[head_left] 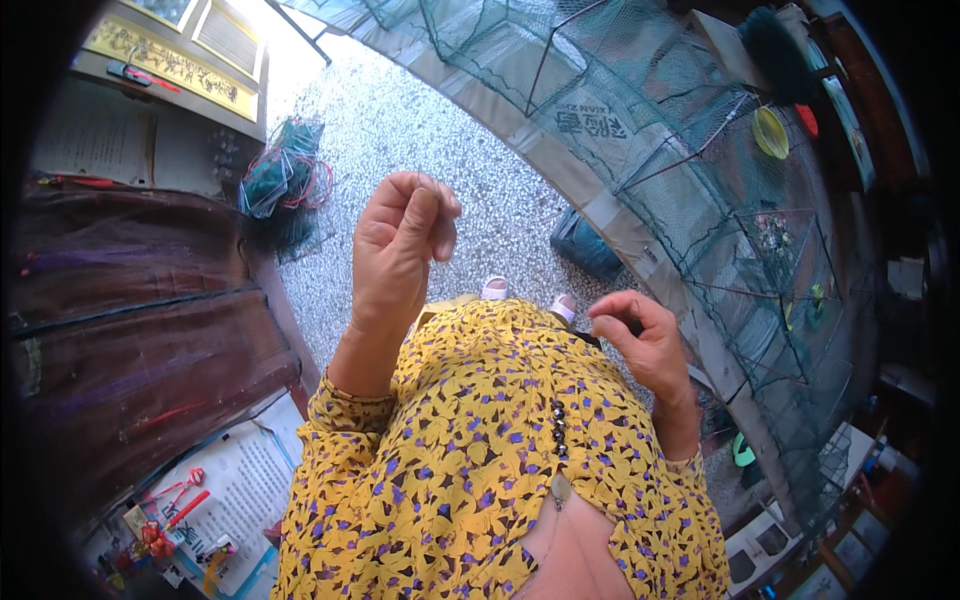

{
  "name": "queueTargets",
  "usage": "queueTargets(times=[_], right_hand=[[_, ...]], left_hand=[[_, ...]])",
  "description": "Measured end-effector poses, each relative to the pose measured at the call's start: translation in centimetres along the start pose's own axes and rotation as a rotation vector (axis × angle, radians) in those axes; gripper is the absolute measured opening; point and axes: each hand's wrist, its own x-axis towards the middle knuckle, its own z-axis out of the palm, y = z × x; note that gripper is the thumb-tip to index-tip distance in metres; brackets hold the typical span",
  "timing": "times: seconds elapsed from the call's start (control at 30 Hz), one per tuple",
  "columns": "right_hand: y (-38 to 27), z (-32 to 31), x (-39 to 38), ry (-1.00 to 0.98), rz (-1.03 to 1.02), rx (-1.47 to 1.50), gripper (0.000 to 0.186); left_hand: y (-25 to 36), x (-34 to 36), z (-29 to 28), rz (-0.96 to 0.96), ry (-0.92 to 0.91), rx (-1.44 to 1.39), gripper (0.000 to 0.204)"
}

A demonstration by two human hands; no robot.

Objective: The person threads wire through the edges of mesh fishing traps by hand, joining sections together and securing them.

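Observation:
My left hand (405, 225) is raised in front of my body, thumb pressed against the bent fingers in a pinch. Anything between those fingertips is too fine to make out. Lower and to the right, my right hand (643, 338) is held near my waist, with its fingers curled in toward the thumb. What it may hold cannot be made out either. Close by on the right, a green mesh net (690, 130) with thin dark rods is spread over a surface with a pale edge (560, 170). Neither hand touches this net.
A tangled bundle of green netting (280, 180) lies on the speckled floor (370, 110) at left. A dark bundle (585, 245) sits under the pale edge. Brown sheeting (150, 290) covers the left side, beside printed papers (240, 490) and red ornaments (157, 540).

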Motion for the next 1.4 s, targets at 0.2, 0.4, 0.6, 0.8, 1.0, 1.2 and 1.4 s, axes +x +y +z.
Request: queueTargets(times=[0.2, 0.4, 0.6, 0.8, 1.0, 1.2, 1.4], right_hand=[[7.3, -3.4, -4.4, 0.198, 0.224, 0.161, 0.009], [13.9, -3.5, -7.8, 0.307, 0.404, 0.436, 0.012], [14.5, -3.4, -5.8, 0.567, 0.133, -0.054, 0.01], [1.2, 0.1, 0.3, 0.516, -0.366, -0.063, 0.01], [-0.4, 3.4, 4.6, 0.305, -0.309, 0.127, 0.022], [1.0, 3.9, 4.6, 0.393, -0.282, 0.125, 0.027], [2.1, 4.2, 4.4, 0.392, -0.22, 0.08, 0.025]], left_hand=[[-0.8, 1.7, 0.4, -0.11, -0.022, 0.026, 0.014], [-2.1, 2.2, 1.1, -0.181, -0.101, 0.188, 0.015], [-3.3, 2.0, 1.3, -0.089, -0.206, 0.458, 0.009], [-5.1, 2.0, 2.0, -0.139, -0.249, 0.503, 0.009], [-6.3, 1.7, 3.4, -0.105, -0.296, 0.444, 0.009], [-6.9, 1.2, 4.1, -0.138, -0.32, 0.365, 0.006], [-8.1, 1.1, 4.2, -0.129, -0.265, 0.352, 0.01]])
